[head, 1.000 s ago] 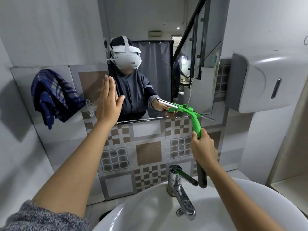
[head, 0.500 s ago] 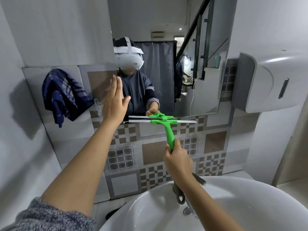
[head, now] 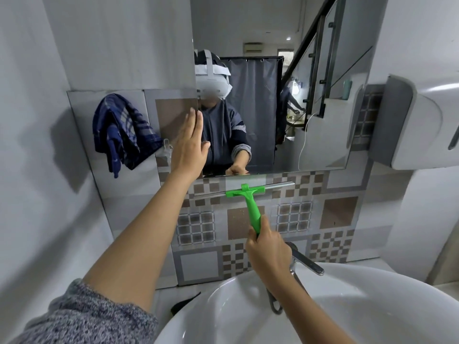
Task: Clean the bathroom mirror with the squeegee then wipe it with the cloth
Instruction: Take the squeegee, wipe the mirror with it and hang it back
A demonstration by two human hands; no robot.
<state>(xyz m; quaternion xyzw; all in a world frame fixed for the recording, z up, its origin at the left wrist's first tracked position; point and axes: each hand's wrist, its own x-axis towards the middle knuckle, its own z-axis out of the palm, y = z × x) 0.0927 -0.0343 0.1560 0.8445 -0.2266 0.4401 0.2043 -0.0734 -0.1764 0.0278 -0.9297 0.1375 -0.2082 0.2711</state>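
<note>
Grey marled knit sleeve [head: 74, 319] (left arm), pushed up past the forearm, white strapped headset [head: 211, 81] reflected

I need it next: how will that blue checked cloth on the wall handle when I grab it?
The cloth will probably be floppy: it hangs in loose folds, one corner drooping. It looks thin, so it is likely light to lift. Whatever holds it is hidden, so it might snag.

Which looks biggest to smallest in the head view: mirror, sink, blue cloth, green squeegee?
1. mirror and sink: not ranked apart, since the frame crops both and the sink sits nearest the camera.
2. blue cloth.
3. green squeegee: wider across than the cloth, but much thinner.
</note>
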